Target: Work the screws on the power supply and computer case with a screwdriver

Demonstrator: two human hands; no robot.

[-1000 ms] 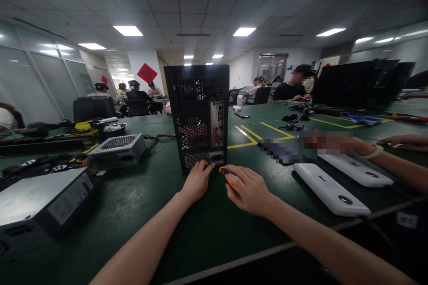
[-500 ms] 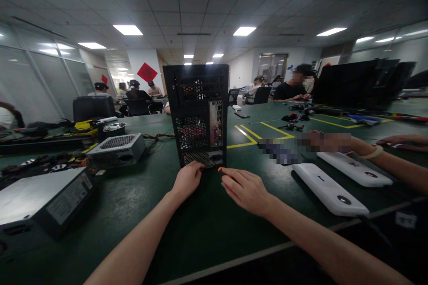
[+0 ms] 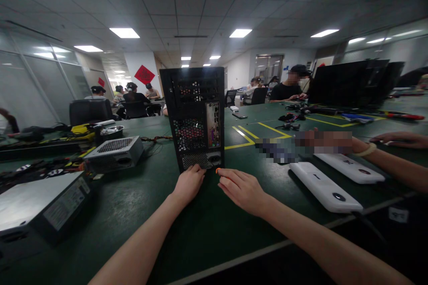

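A black computer case (image 3: pixel 197 111) stands upright on the green table, its back panel with ports and a power supply (image 3: pixel 197 160) at the bottom facing me. My left hand (image 3: pixel 190 183) is at the panel's lower edge, its fingers bent together; anything between the fingertips is hidden. Beside it, my right hand (image 3: pixel 241 189) pinches a small screwdriver with an orange handle (image 3: pixel 218 170), mostly covered by the fingers. Its thin shaft is hard to make out and seems to point toward the case's bottom edge near the left fingertips.
Two loose power supplies (image 3: pixel 43 207) lie at left, near cables and a metal bowl (image 3: pixel 112 132). On the right are white devices (image 3: pixel 324 187), another person's hand and arm (image 3: pixel 394 160), tools and black monitors (image 3: pixel 351 84). Yellow tape (image 3: pixel 240 146) marks the table.
The whole view has shifted slightly, so most things appear a little further left. Both hands stay at the bottom of the case, with the left fingertips a little closer to the screwdriver.
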